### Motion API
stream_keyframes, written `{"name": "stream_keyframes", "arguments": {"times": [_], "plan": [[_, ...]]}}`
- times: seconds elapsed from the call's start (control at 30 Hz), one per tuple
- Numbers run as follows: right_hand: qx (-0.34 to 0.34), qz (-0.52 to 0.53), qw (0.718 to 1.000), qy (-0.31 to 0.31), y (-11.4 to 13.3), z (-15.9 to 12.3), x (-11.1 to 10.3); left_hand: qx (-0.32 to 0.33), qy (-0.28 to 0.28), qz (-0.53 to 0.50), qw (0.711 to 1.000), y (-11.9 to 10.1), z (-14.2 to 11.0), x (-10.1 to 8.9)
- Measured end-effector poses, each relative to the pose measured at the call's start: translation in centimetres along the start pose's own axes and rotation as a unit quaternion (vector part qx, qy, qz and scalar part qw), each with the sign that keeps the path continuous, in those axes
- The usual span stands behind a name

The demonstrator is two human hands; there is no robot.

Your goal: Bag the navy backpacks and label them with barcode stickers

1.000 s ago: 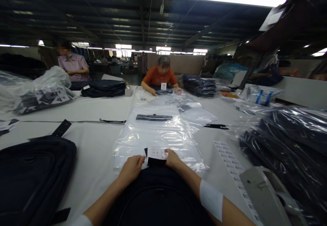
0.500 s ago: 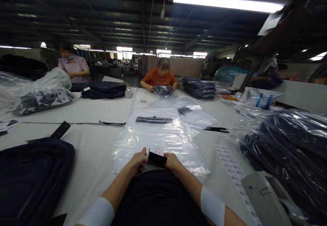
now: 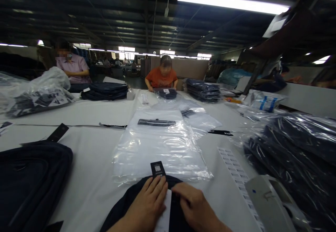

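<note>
A dark navy bag (image 3: 123, 195) lies at the table's near edge under both hands. My left hand (image 3: 149, 204) rests flat on it, fingers stretched out together, fingertips over the lower end of a black hang tag (image 3: 157, 168). A white card (image 3: 165, 212) lies on the bag, partly covered by my left hand. Beside the card's upper end, my right hand (image 3: 195, 204) has its fingers curled in, the index fingertip close to the card; what they grip, if anything, is hidden. Beyond the bag is a stack of clear plastic bags (image 3: 154, 148).
Another navy bag (image 3: 34, 183) lies at left. On the right are a label sheet (image 3: 237, 179), a grey device (image 3: 273, 200) and a pile of plastic-wrapped dark bags (image 3: 294, 155). Across the table, a person in orange (image 3: 161, 76) handles a wrapped item; another person (image 3: 72, 65) stands left.
Both hands have come down and nearer, from holding the black tag beyond the bag's top onto the bag itself. The black tag now lies pointing away, and the white card shows on the bag.
</note>
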State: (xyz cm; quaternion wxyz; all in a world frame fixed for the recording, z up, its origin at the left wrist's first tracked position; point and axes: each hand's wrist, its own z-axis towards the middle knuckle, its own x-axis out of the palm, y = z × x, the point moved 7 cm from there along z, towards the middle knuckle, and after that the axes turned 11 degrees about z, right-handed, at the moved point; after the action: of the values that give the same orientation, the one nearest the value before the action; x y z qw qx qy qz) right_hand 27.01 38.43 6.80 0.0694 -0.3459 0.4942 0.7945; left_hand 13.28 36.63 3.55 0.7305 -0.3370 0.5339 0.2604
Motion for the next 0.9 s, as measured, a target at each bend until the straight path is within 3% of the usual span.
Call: {"name": "stream_keyframes", "arguments": {"times": [0.07,0.13,0.27,0.37,0.47,0.6,0.67,0.77,0.83,0.9], "plan": [[0.083,0.010,0.994,-0.071,-2.5,2.5,-2.5,-0.042,-0.023,-0.036,0.998,0.5,0.4,0.0],[0.150,-0.009,0.985,-0.088,-5.1,5.5,-3.7,-0.118,-0.041,-0.116,0.985,2.3,1.5,-1.2],[0.191,-0.052,0.980,-0.028,-9.6,10.5,-1.7,-0.329,-0.055,-0.154,0.930,8.9,3.3,-3.5],[0.207,-0.075,0.975,-0.007,-11.6,11.9,0.6,-0.393,0.009,-0.139,0.909,12.5,3.8,-2.2],[0.210,-0.100,0.973,0.007,-12.1,12.0,1.8,-0.391,0.060,-0.158,0.905,13.5,3.9,0.6],[0.194,-0.136,0.971,0.026,-11.8,11.8,2.2,-0.381,0.073,-0.221,0.895,12.9,4.7,3.7],[0.192,-0.153,0.969,0.033,-11.7,12.0,2.2,-0.386,0.075,-0.260,0.882,12.4,5.3,4.3],[0.193,-0.173,0.965,0.043,-11.7,12.5,2.2,-0.362,-0.003,-0.335,0.870,11.2,5.7,2.4],[0.192,-0.180,0.964,0.048,-11.6,12.8,2.0,-0.258,-0.057,-0.380,0.886,9.0,5.2,-0.1],[0.185,-0.181,0.965,0.050,-11.5,13.1,1.7,-0.126,-0.031,-0.374,0.918,5.4,3.5,-2.0]]}}
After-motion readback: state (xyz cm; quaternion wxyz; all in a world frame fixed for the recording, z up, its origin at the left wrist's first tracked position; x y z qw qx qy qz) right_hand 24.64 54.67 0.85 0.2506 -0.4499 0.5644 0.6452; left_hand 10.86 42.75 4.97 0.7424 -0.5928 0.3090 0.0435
